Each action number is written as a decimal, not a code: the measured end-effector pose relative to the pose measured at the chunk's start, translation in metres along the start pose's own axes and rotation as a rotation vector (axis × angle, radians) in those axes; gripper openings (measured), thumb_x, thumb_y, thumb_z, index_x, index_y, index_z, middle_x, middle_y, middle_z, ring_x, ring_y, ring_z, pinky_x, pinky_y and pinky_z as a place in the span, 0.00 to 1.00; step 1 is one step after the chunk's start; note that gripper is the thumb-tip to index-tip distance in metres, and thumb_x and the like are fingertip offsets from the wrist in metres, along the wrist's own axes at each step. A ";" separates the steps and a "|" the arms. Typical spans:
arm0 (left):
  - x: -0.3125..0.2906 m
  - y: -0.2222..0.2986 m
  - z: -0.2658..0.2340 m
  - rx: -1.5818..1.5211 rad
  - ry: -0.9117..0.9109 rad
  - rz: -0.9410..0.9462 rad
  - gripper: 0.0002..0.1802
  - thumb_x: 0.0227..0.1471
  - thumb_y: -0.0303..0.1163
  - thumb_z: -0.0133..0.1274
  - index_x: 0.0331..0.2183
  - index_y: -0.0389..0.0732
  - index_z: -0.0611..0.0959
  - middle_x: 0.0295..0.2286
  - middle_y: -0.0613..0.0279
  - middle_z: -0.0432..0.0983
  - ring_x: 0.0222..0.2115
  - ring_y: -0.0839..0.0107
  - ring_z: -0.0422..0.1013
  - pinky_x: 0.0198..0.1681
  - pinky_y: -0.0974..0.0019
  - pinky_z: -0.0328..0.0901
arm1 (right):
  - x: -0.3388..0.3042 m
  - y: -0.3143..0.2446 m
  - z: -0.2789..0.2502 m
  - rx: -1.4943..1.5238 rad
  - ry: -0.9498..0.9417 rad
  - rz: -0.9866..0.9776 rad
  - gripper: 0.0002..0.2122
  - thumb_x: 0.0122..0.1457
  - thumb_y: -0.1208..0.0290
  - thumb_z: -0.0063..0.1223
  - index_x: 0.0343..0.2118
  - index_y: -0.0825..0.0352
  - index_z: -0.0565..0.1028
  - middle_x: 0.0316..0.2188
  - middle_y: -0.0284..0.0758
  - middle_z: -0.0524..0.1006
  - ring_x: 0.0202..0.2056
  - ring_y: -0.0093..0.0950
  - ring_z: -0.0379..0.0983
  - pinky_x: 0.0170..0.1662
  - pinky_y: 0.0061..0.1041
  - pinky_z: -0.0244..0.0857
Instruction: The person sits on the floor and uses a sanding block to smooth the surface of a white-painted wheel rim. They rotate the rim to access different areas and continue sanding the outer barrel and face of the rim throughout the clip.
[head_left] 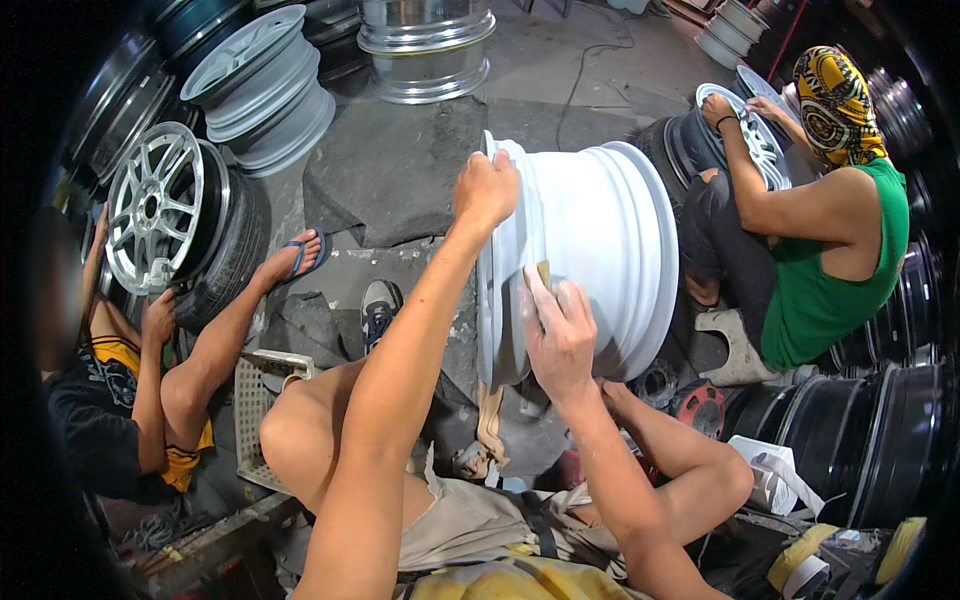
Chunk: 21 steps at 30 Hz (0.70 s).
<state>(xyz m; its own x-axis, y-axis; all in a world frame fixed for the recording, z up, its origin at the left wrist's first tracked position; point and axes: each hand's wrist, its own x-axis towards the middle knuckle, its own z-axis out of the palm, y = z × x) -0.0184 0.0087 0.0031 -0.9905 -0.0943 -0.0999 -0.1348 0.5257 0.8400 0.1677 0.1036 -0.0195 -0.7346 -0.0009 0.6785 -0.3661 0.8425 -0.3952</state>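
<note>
Two hands on one white rim (600,250): left hand (485,188) clenched on its top edge, right hand (560,335) w/ fingers pressing one sandpaper scrap (543,273) against it. Two co-workers alongside.

A silver spoked wheel (155,208) in a black tyre stands on edge at the concrete floor's (540,75) left side, a seated person (120,400) touching it. Grey rims (265,85) are stacked toward the far left corner, chrome ones (427,45) along the far edge. At the right, a person in a green top (835,270) works another rim (745,135); black rims (870,440) line the near right corner.
</note>
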 end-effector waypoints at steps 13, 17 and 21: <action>0.011 0.003 0.004 -0.176 -0.042 -0.053 0.37 0.66 0.51 0.36 0.47 0.21 0.78 0.46 0.26 0.74 0.52 0.37 0.71 0.57 0.48 0.63 | 0.043 0.016 -0.001 -0.115 -0.078 -0.059 0.20 0.48 0.80 0.60 0.47 0.65 0.81 0.29 0.34 0.67 0.33 0.33 0.66 0.38 0.34 0.62; 0.017 -0.009 0.007 -0.168 -0.004 -0.060 0.37 0.66 0.51 0.34 0.46 0.21 0.78 0.46 0.26 0.74 0.52 0.38 0.71 0.57 0.48 0.63 | 0.021 0.011 -0.022 -0.099 -0.260 -0.113 0.21 0.47 0.81 0.60 0.48 0.66 0.79 0.29 0.35 0.66 0.34 0.34 0.66 0.39 0.34 0.61; 0.017 -0.004 0.008 -0.212 -0.036 -0.060 0.37 0.66 0.50 0.34 0.46 0.21 0.78 0.46 0.26 0.74 0.52 0.38 0.70 0.57 0.48 0.63 | 0.053 0.016 -0.006 -0.109 -0.233 -0.144 0.22 0.46 0.82 0.59 0.48 0.67 0.79 0.30 0.35 0.67 0.35 0.34 0.67 0.40 0.35 0.62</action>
<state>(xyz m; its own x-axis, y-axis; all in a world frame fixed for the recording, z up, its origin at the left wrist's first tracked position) -0.0351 0.0119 -0.0063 -0.9817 -0.0878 -0.1687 -0.1885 0.3300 0.9250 0.1265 0.1200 0.0137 -0.7955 -0.2381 0.5572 -0.4223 0.8773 -0.2280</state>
